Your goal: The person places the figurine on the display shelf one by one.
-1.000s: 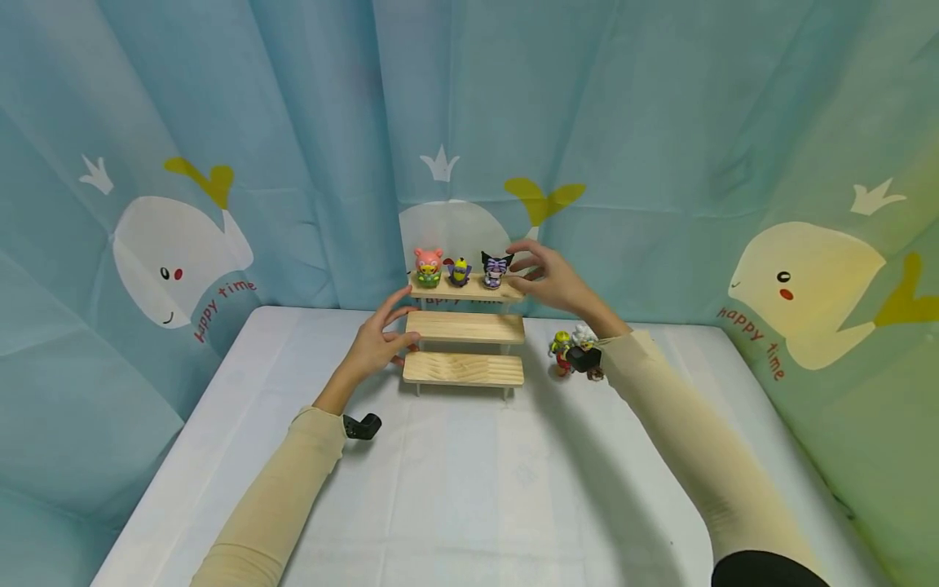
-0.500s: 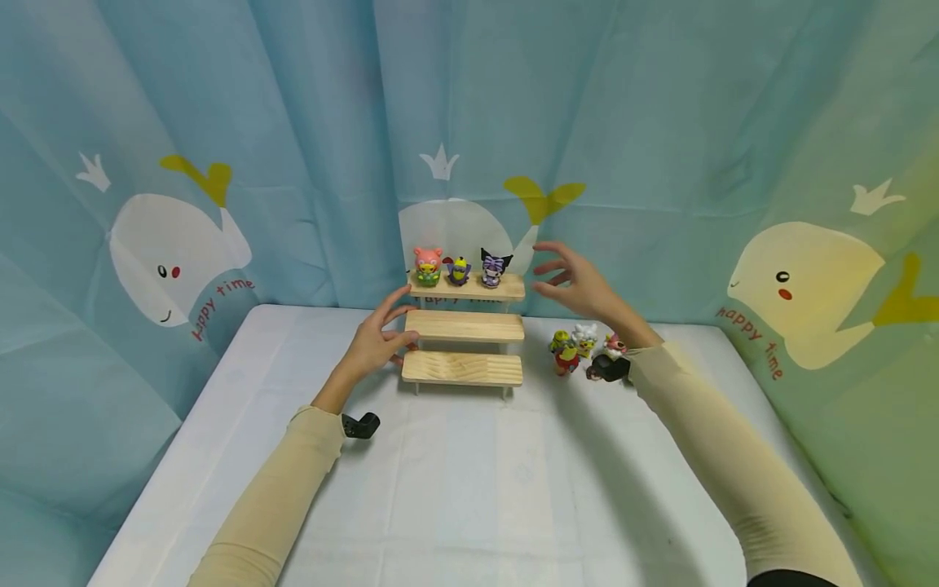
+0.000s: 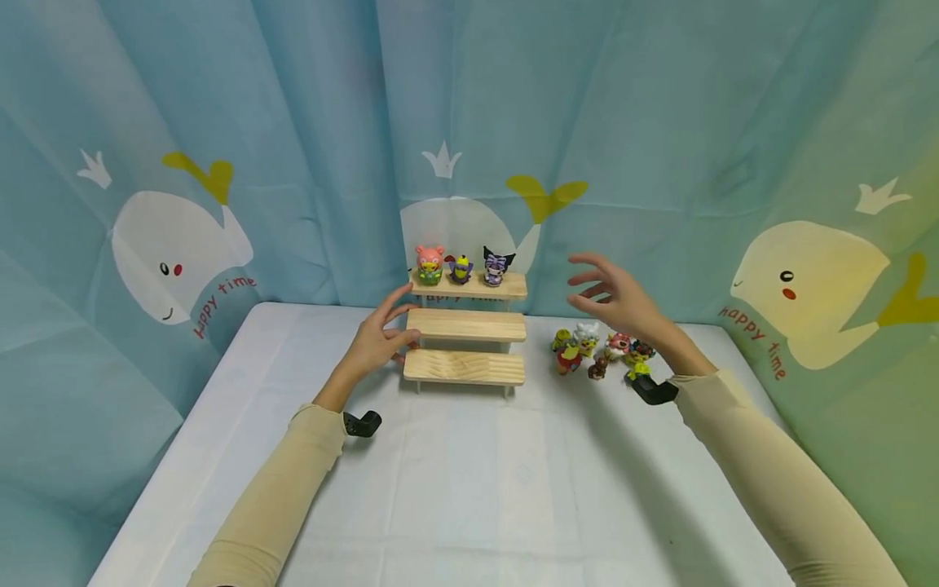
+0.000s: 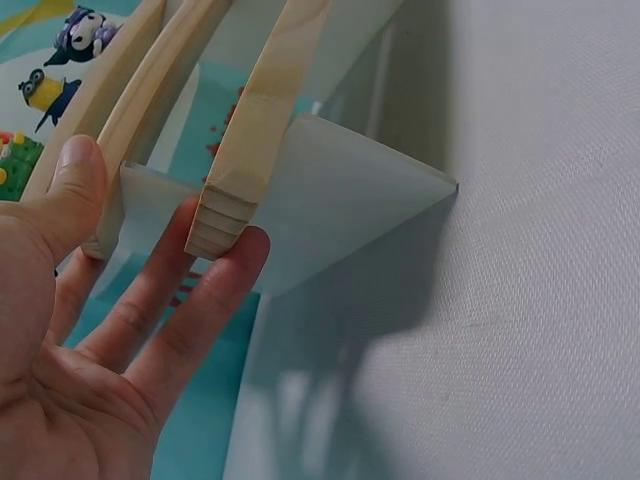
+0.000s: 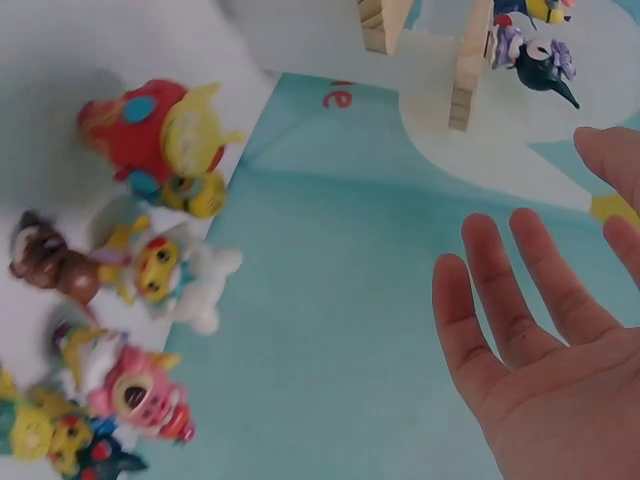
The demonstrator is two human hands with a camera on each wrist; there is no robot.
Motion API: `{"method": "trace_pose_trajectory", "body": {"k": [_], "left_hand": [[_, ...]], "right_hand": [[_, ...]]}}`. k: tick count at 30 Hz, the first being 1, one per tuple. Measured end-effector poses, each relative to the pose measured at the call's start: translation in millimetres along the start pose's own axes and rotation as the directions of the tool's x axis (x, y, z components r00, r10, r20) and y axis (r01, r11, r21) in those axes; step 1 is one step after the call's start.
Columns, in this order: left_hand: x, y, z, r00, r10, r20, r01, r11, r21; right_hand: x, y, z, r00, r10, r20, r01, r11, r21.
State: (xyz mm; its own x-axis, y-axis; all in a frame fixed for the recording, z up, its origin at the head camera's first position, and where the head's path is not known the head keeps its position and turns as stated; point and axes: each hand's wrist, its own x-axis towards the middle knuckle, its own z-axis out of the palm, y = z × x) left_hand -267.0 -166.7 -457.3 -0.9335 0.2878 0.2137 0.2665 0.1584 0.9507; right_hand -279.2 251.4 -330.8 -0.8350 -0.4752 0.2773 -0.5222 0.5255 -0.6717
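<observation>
Three-tier stand [image 3: 465, 325] | left hand [image 3: 374, 341] touching side, fingers spread | right hand [image 3: 619, 297] midair, fingers loosely parted

Against the blue whale-print fabric curtain [image 3: 660, 147], at the back of the white cloth-covered table [image 3: 440, 497], stands a three-tier pale wooden shelf [image 3: 465, 325]! Up top, left to right: the pink-and-green bear-eared figurine [image 3: 429, 267], the purple-and-yellow figurine [image 3: 460, 270], the black-eared purple figurine [image 3: 495, 267]. The person's bare left hand [image 3: 374, 346] touches the shelf's left end; the bare right hand [image 3: 616, 297] is in the air, right of the top board and apart from it. Down on the table, right of the shelf, there's the cluster of multicoloured figurines [image 3: 587, 336].
</observation>
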Motion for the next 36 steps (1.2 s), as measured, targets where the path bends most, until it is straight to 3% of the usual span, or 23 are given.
{"method": "trace_pose_trajectory", "body": {"k": [10,16,22,29,36], "left_hand": [[2.8,0.3,1.3,1.000,-0.011,0.012,0.011,1.000,-0.014],[-1.2,17.9,1.6,1.000,-0.020,0.023,0.020,1.000,-0.017],[3.8,0.6,0.4,1.000,-0.027,0.006,0.027,1.000,-0.008],[2.3,-0.1,0.9,1.000,-0.027,-0.006,0.027,1.000,0.012],[1.3,0.1,0.2,1.000,-0.023,-0.012,0.023,0.999,0.036]], "right_hand": [[-48.6,18,-21,0.999,0.009,-0.052,-0.012,0.998,-0.054],[-74.1,25,-27,0.990,0.094,-0.109,-0.101,0.993,-0.063],[-92.2,36,-28,0.986,0.096,-0.135,-0.107,0.991,-0.077],[-108.4,50,-24,0.986,0.047,-0.163,-0.065,0.992,-0.106],[-124.4,68,-14,0.977,0.064,-0.202,-0.092,0.986,-0.137]]}}
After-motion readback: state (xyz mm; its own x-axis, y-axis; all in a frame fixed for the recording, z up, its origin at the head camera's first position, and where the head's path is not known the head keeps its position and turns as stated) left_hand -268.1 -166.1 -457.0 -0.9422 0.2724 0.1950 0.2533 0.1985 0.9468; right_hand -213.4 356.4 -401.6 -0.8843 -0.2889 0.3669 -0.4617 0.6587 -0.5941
